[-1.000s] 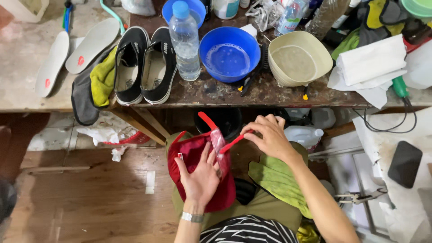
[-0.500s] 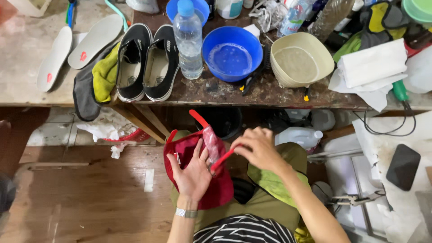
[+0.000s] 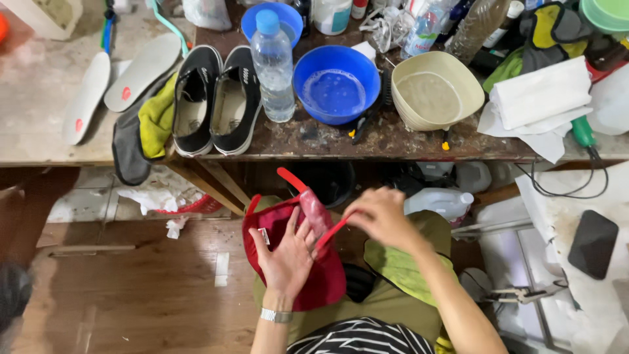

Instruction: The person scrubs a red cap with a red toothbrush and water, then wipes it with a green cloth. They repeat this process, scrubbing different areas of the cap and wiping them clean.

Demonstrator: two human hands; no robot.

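Red fabric fills the person's lap: a red bag [image 3: 288, 262] with stiff red straps lies on the thighs, below the edge of the surface [image 3: 393, 141]. The left hand [image 3: 285, 255] lies flat on it, palm down, fingers spread apart and pointing up toward the surface, a watch at the wrist. The right hand [image 3: 380, 216] hovers just right of it, wrist bent, fingers drawn together and pinched on one red strap [image 3: 334, 231]; motion blur softens the fingertips. A green cloth [image 3: 406, 272] drapes the right thigh.

On the worn, stained surface stand a pair of black shoes [image 3: 216, 98], a clear water bottle [image 3: 273, 65], a blue bowl [image 3: 336, 84] and a beige bowl [image 3: 436, 92]. Two white insoles [image 3: 114, 85] lie at the left. Wooden floor shows beneath.
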